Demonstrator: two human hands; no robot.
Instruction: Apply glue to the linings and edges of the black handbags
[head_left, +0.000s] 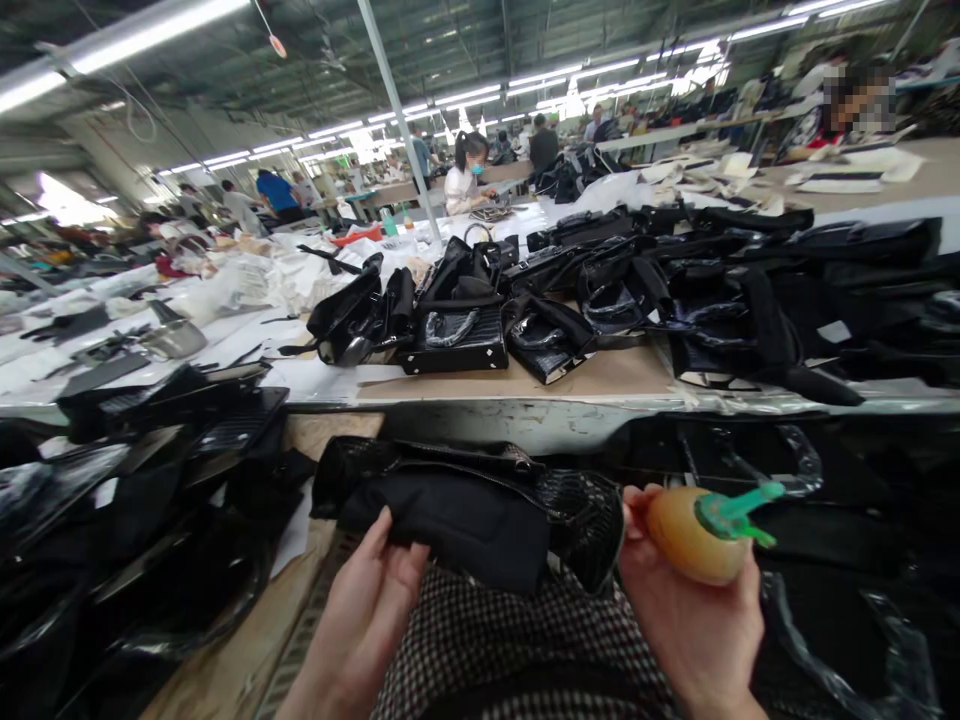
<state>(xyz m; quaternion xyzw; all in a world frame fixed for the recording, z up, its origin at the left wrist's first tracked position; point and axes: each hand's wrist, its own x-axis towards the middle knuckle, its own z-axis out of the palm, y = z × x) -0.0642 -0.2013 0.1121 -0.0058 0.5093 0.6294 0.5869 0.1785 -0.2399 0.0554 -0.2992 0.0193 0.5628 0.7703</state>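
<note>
A black handbag [465, 505] with a zipped opening and black lining lies across my lap, over checked cloth [495, 640]. My left hand [367, 610] rests against the near left edge of its lining, fingers together and the thumb up on the fabric. My right hand [694, 615] is wrapped round a small yellowish squeeze bottle [694, 535] with a green nozzle pointing right. The bottle is held just right of the bag, apart from it.
A long worktable [600, 375] in front carries many black bags [457, 320] and straps. More black pieces are heaped at my left [135, 500] and right [840, 560]. Other people work at tables further back [469, 175].
</note>
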